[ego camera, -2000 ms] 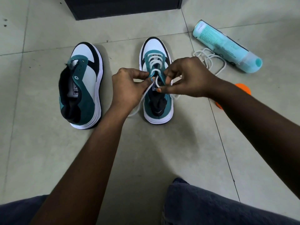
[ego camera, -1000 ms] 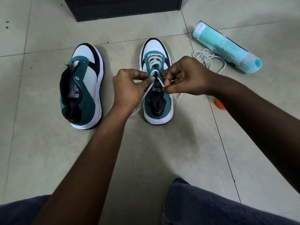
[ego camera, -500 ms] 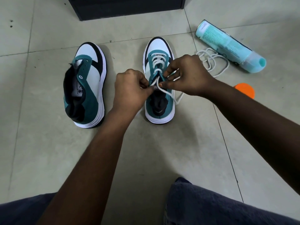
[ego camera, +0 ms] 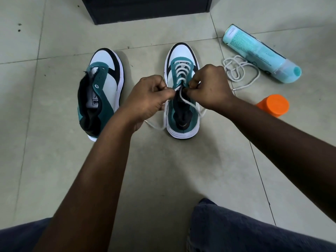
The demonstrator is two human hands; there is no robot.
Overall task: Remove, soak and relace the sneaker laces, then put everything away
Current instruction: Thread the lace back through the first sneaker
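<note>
Over the right sneaker (ego camera: 182, 99), both hands pinch its lace (ego camera: 181, 70): left hand (ego camera: 148, 97) and right hand (ego camera: 209, 88) fingers curled on the ends. I'd pull evenly, then cross. Spare lace (ego camera: 240, 70) lies right of it, bare sneaker (ego camera: 101, 91) left.

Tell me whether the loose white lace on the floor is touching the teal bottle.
Cannot tell. In the head view the loose lace loops right up against the lying teal bottle, but the angle shows neither clear contact nor a gap.
</note>
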